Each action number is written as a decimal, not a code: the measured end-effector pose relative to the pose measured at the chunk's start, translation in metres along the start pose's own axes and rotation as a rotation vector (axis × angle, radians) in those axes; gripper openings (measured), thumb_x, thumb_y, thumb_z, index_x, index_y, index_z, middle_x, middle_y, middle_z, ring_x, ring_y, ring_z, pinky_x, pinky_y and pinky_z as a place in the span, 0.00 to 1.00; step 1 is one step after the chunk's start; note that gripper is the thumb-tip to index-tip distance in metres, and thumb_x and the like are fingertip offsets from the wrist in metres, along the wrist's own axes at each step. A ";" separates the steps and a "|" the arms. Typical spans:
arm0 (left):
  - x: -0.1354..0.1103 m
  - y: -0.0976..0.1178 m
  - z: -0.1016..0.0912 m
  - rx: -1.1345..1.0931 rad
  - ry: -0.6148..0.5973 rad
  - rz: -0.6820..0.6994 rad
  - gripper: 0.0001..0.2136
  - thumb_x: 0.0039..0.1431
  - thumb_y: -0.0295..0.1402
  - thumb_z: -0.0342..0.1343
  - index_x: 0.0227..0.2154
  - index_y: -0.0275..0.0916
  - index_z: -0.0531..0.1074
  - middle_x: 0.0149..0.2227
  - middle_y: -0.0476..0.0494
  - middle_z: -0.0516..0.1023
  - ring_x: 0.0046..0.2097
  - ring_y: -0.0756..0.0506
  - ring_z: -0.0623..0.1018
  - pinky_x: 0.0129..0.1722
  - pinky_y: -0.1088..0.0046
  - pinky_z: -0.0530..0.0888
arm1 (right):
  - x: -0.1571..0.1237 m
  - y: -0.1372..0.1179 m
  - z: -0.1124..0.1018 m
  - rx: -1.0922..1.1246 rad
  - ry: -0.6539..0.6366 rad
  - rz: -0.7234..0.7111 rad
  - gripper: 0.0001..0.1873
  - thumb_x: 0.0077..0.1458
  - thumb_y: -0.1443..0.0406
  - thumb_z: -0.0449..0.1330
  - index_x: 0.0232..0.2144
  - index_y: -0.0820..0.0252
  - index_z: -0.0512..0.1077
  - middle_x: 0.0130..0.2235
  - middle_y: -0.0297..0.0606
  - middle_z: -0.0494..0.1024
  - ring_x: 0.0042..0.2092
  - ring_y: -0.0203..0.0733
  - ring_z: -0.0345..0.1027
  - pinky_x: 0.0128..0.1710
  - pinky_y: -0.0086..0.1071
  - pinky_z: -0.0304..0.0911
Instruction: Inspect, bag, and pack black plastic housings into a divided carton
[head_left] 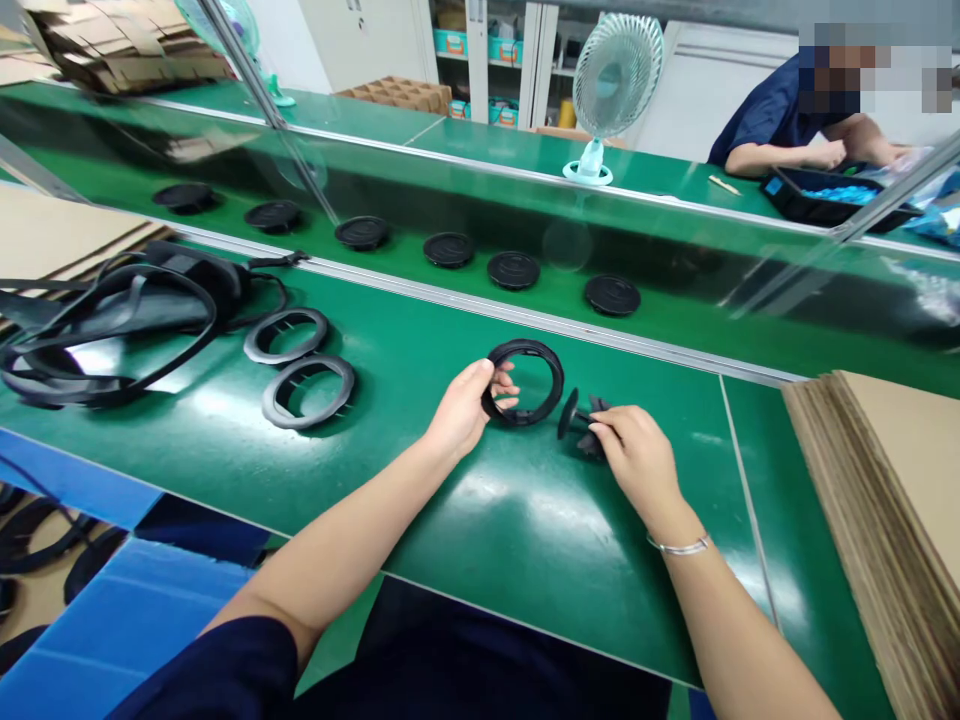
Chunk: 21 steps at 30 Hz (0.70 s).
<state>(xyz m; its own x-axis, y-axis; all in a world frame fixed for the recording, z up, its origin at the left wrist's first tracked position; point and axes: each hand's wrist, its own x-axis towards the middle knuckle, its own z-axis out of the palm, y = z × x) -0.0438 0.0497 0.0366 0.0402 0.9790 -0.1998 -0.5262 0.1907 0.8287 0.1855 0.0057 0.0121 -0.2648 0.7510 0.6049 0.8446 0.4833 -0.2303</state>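
My left hand [474, 402] grips the left side of a black ring [551, 385], its thumb on the rim, and holds it up over the green table. Just right of the ring, my right hand [636, 450] pinches a black part with a round disc [569, 414] at one end and a short stem; its other end is partly hidden by the fingers. The disc faces the ring, with a small gap between them. Two more rings, an upper one [255, 345] and a lower one [276, 408], lie on the table to the left.
Several black round discs [448, 250] sit in a row on the green strip behind a metal rail. Black straps [135, 320] lie at left; stacked cardboard [862, 500] stands at right. A fan [619, 75] and a person [787, 120] beside a black tray [787, 205] are beyond.
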 end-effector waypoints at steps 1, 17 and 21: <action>-0.004 -0.004 0.003 0.009 -0.028 -0.052 0.15 0.56 0.44 0.62 0.34 0.34 0.74 0.29 0.47 0.77 0.32 0.50 0.78 0.32 0.74 0.75 | 0.001 -0.003 -0.008 -0.002 0.047 -0.021 0.10 0.64 0.63 0.55 0.37 0.61 0.75 0.36 0.38 0.76 0.41 0.36 0.69 0.42 0.30 0.65; -0.035 -0.029 0.021 -0.025 -0.224 -0.278 0.17 0.52 0.46 0.65 0.34 0.37 0.72 0.32 0.47 0.79 0.32 0.49 0.75 0.32 0.74 0.70 | -0.004 -0.041 -0.014 -0.164 0.135 -0.331 0.08 0.60 0.69 0.57 0.40 0.56 0.74 0.33 0.34 0.77 0.37 0.33 0.68 0.52 0.32 0.67; -0.036 -0.027 0.022 -0.011 -0.233 -0.251 0.16 0.52 0.46 0.64 0.33 0.37 0.73 0.32 0.47 0.78 0.34 0.48 0.75 0.34 0.74 0.70 | -0.007 -0.039 -0.011 -0.060 0.093 -0.243 0.07 0.61 0.67 0.56 0.39 0.54 0.75 0.33 0.34 0.76 0.36 0.31 0.68 0.54 0.31 0.67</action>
<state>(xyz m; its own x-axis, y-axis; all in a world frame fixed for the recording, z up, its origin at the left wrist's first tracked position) -0.0120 0.0110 0.0329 0.3613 0.8923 -0.2708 -0.4849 0.4278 0.7628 0.1597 -0.0231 0.0248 -0.4215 0.5705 0.7049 0.7883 0.6148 -0.0262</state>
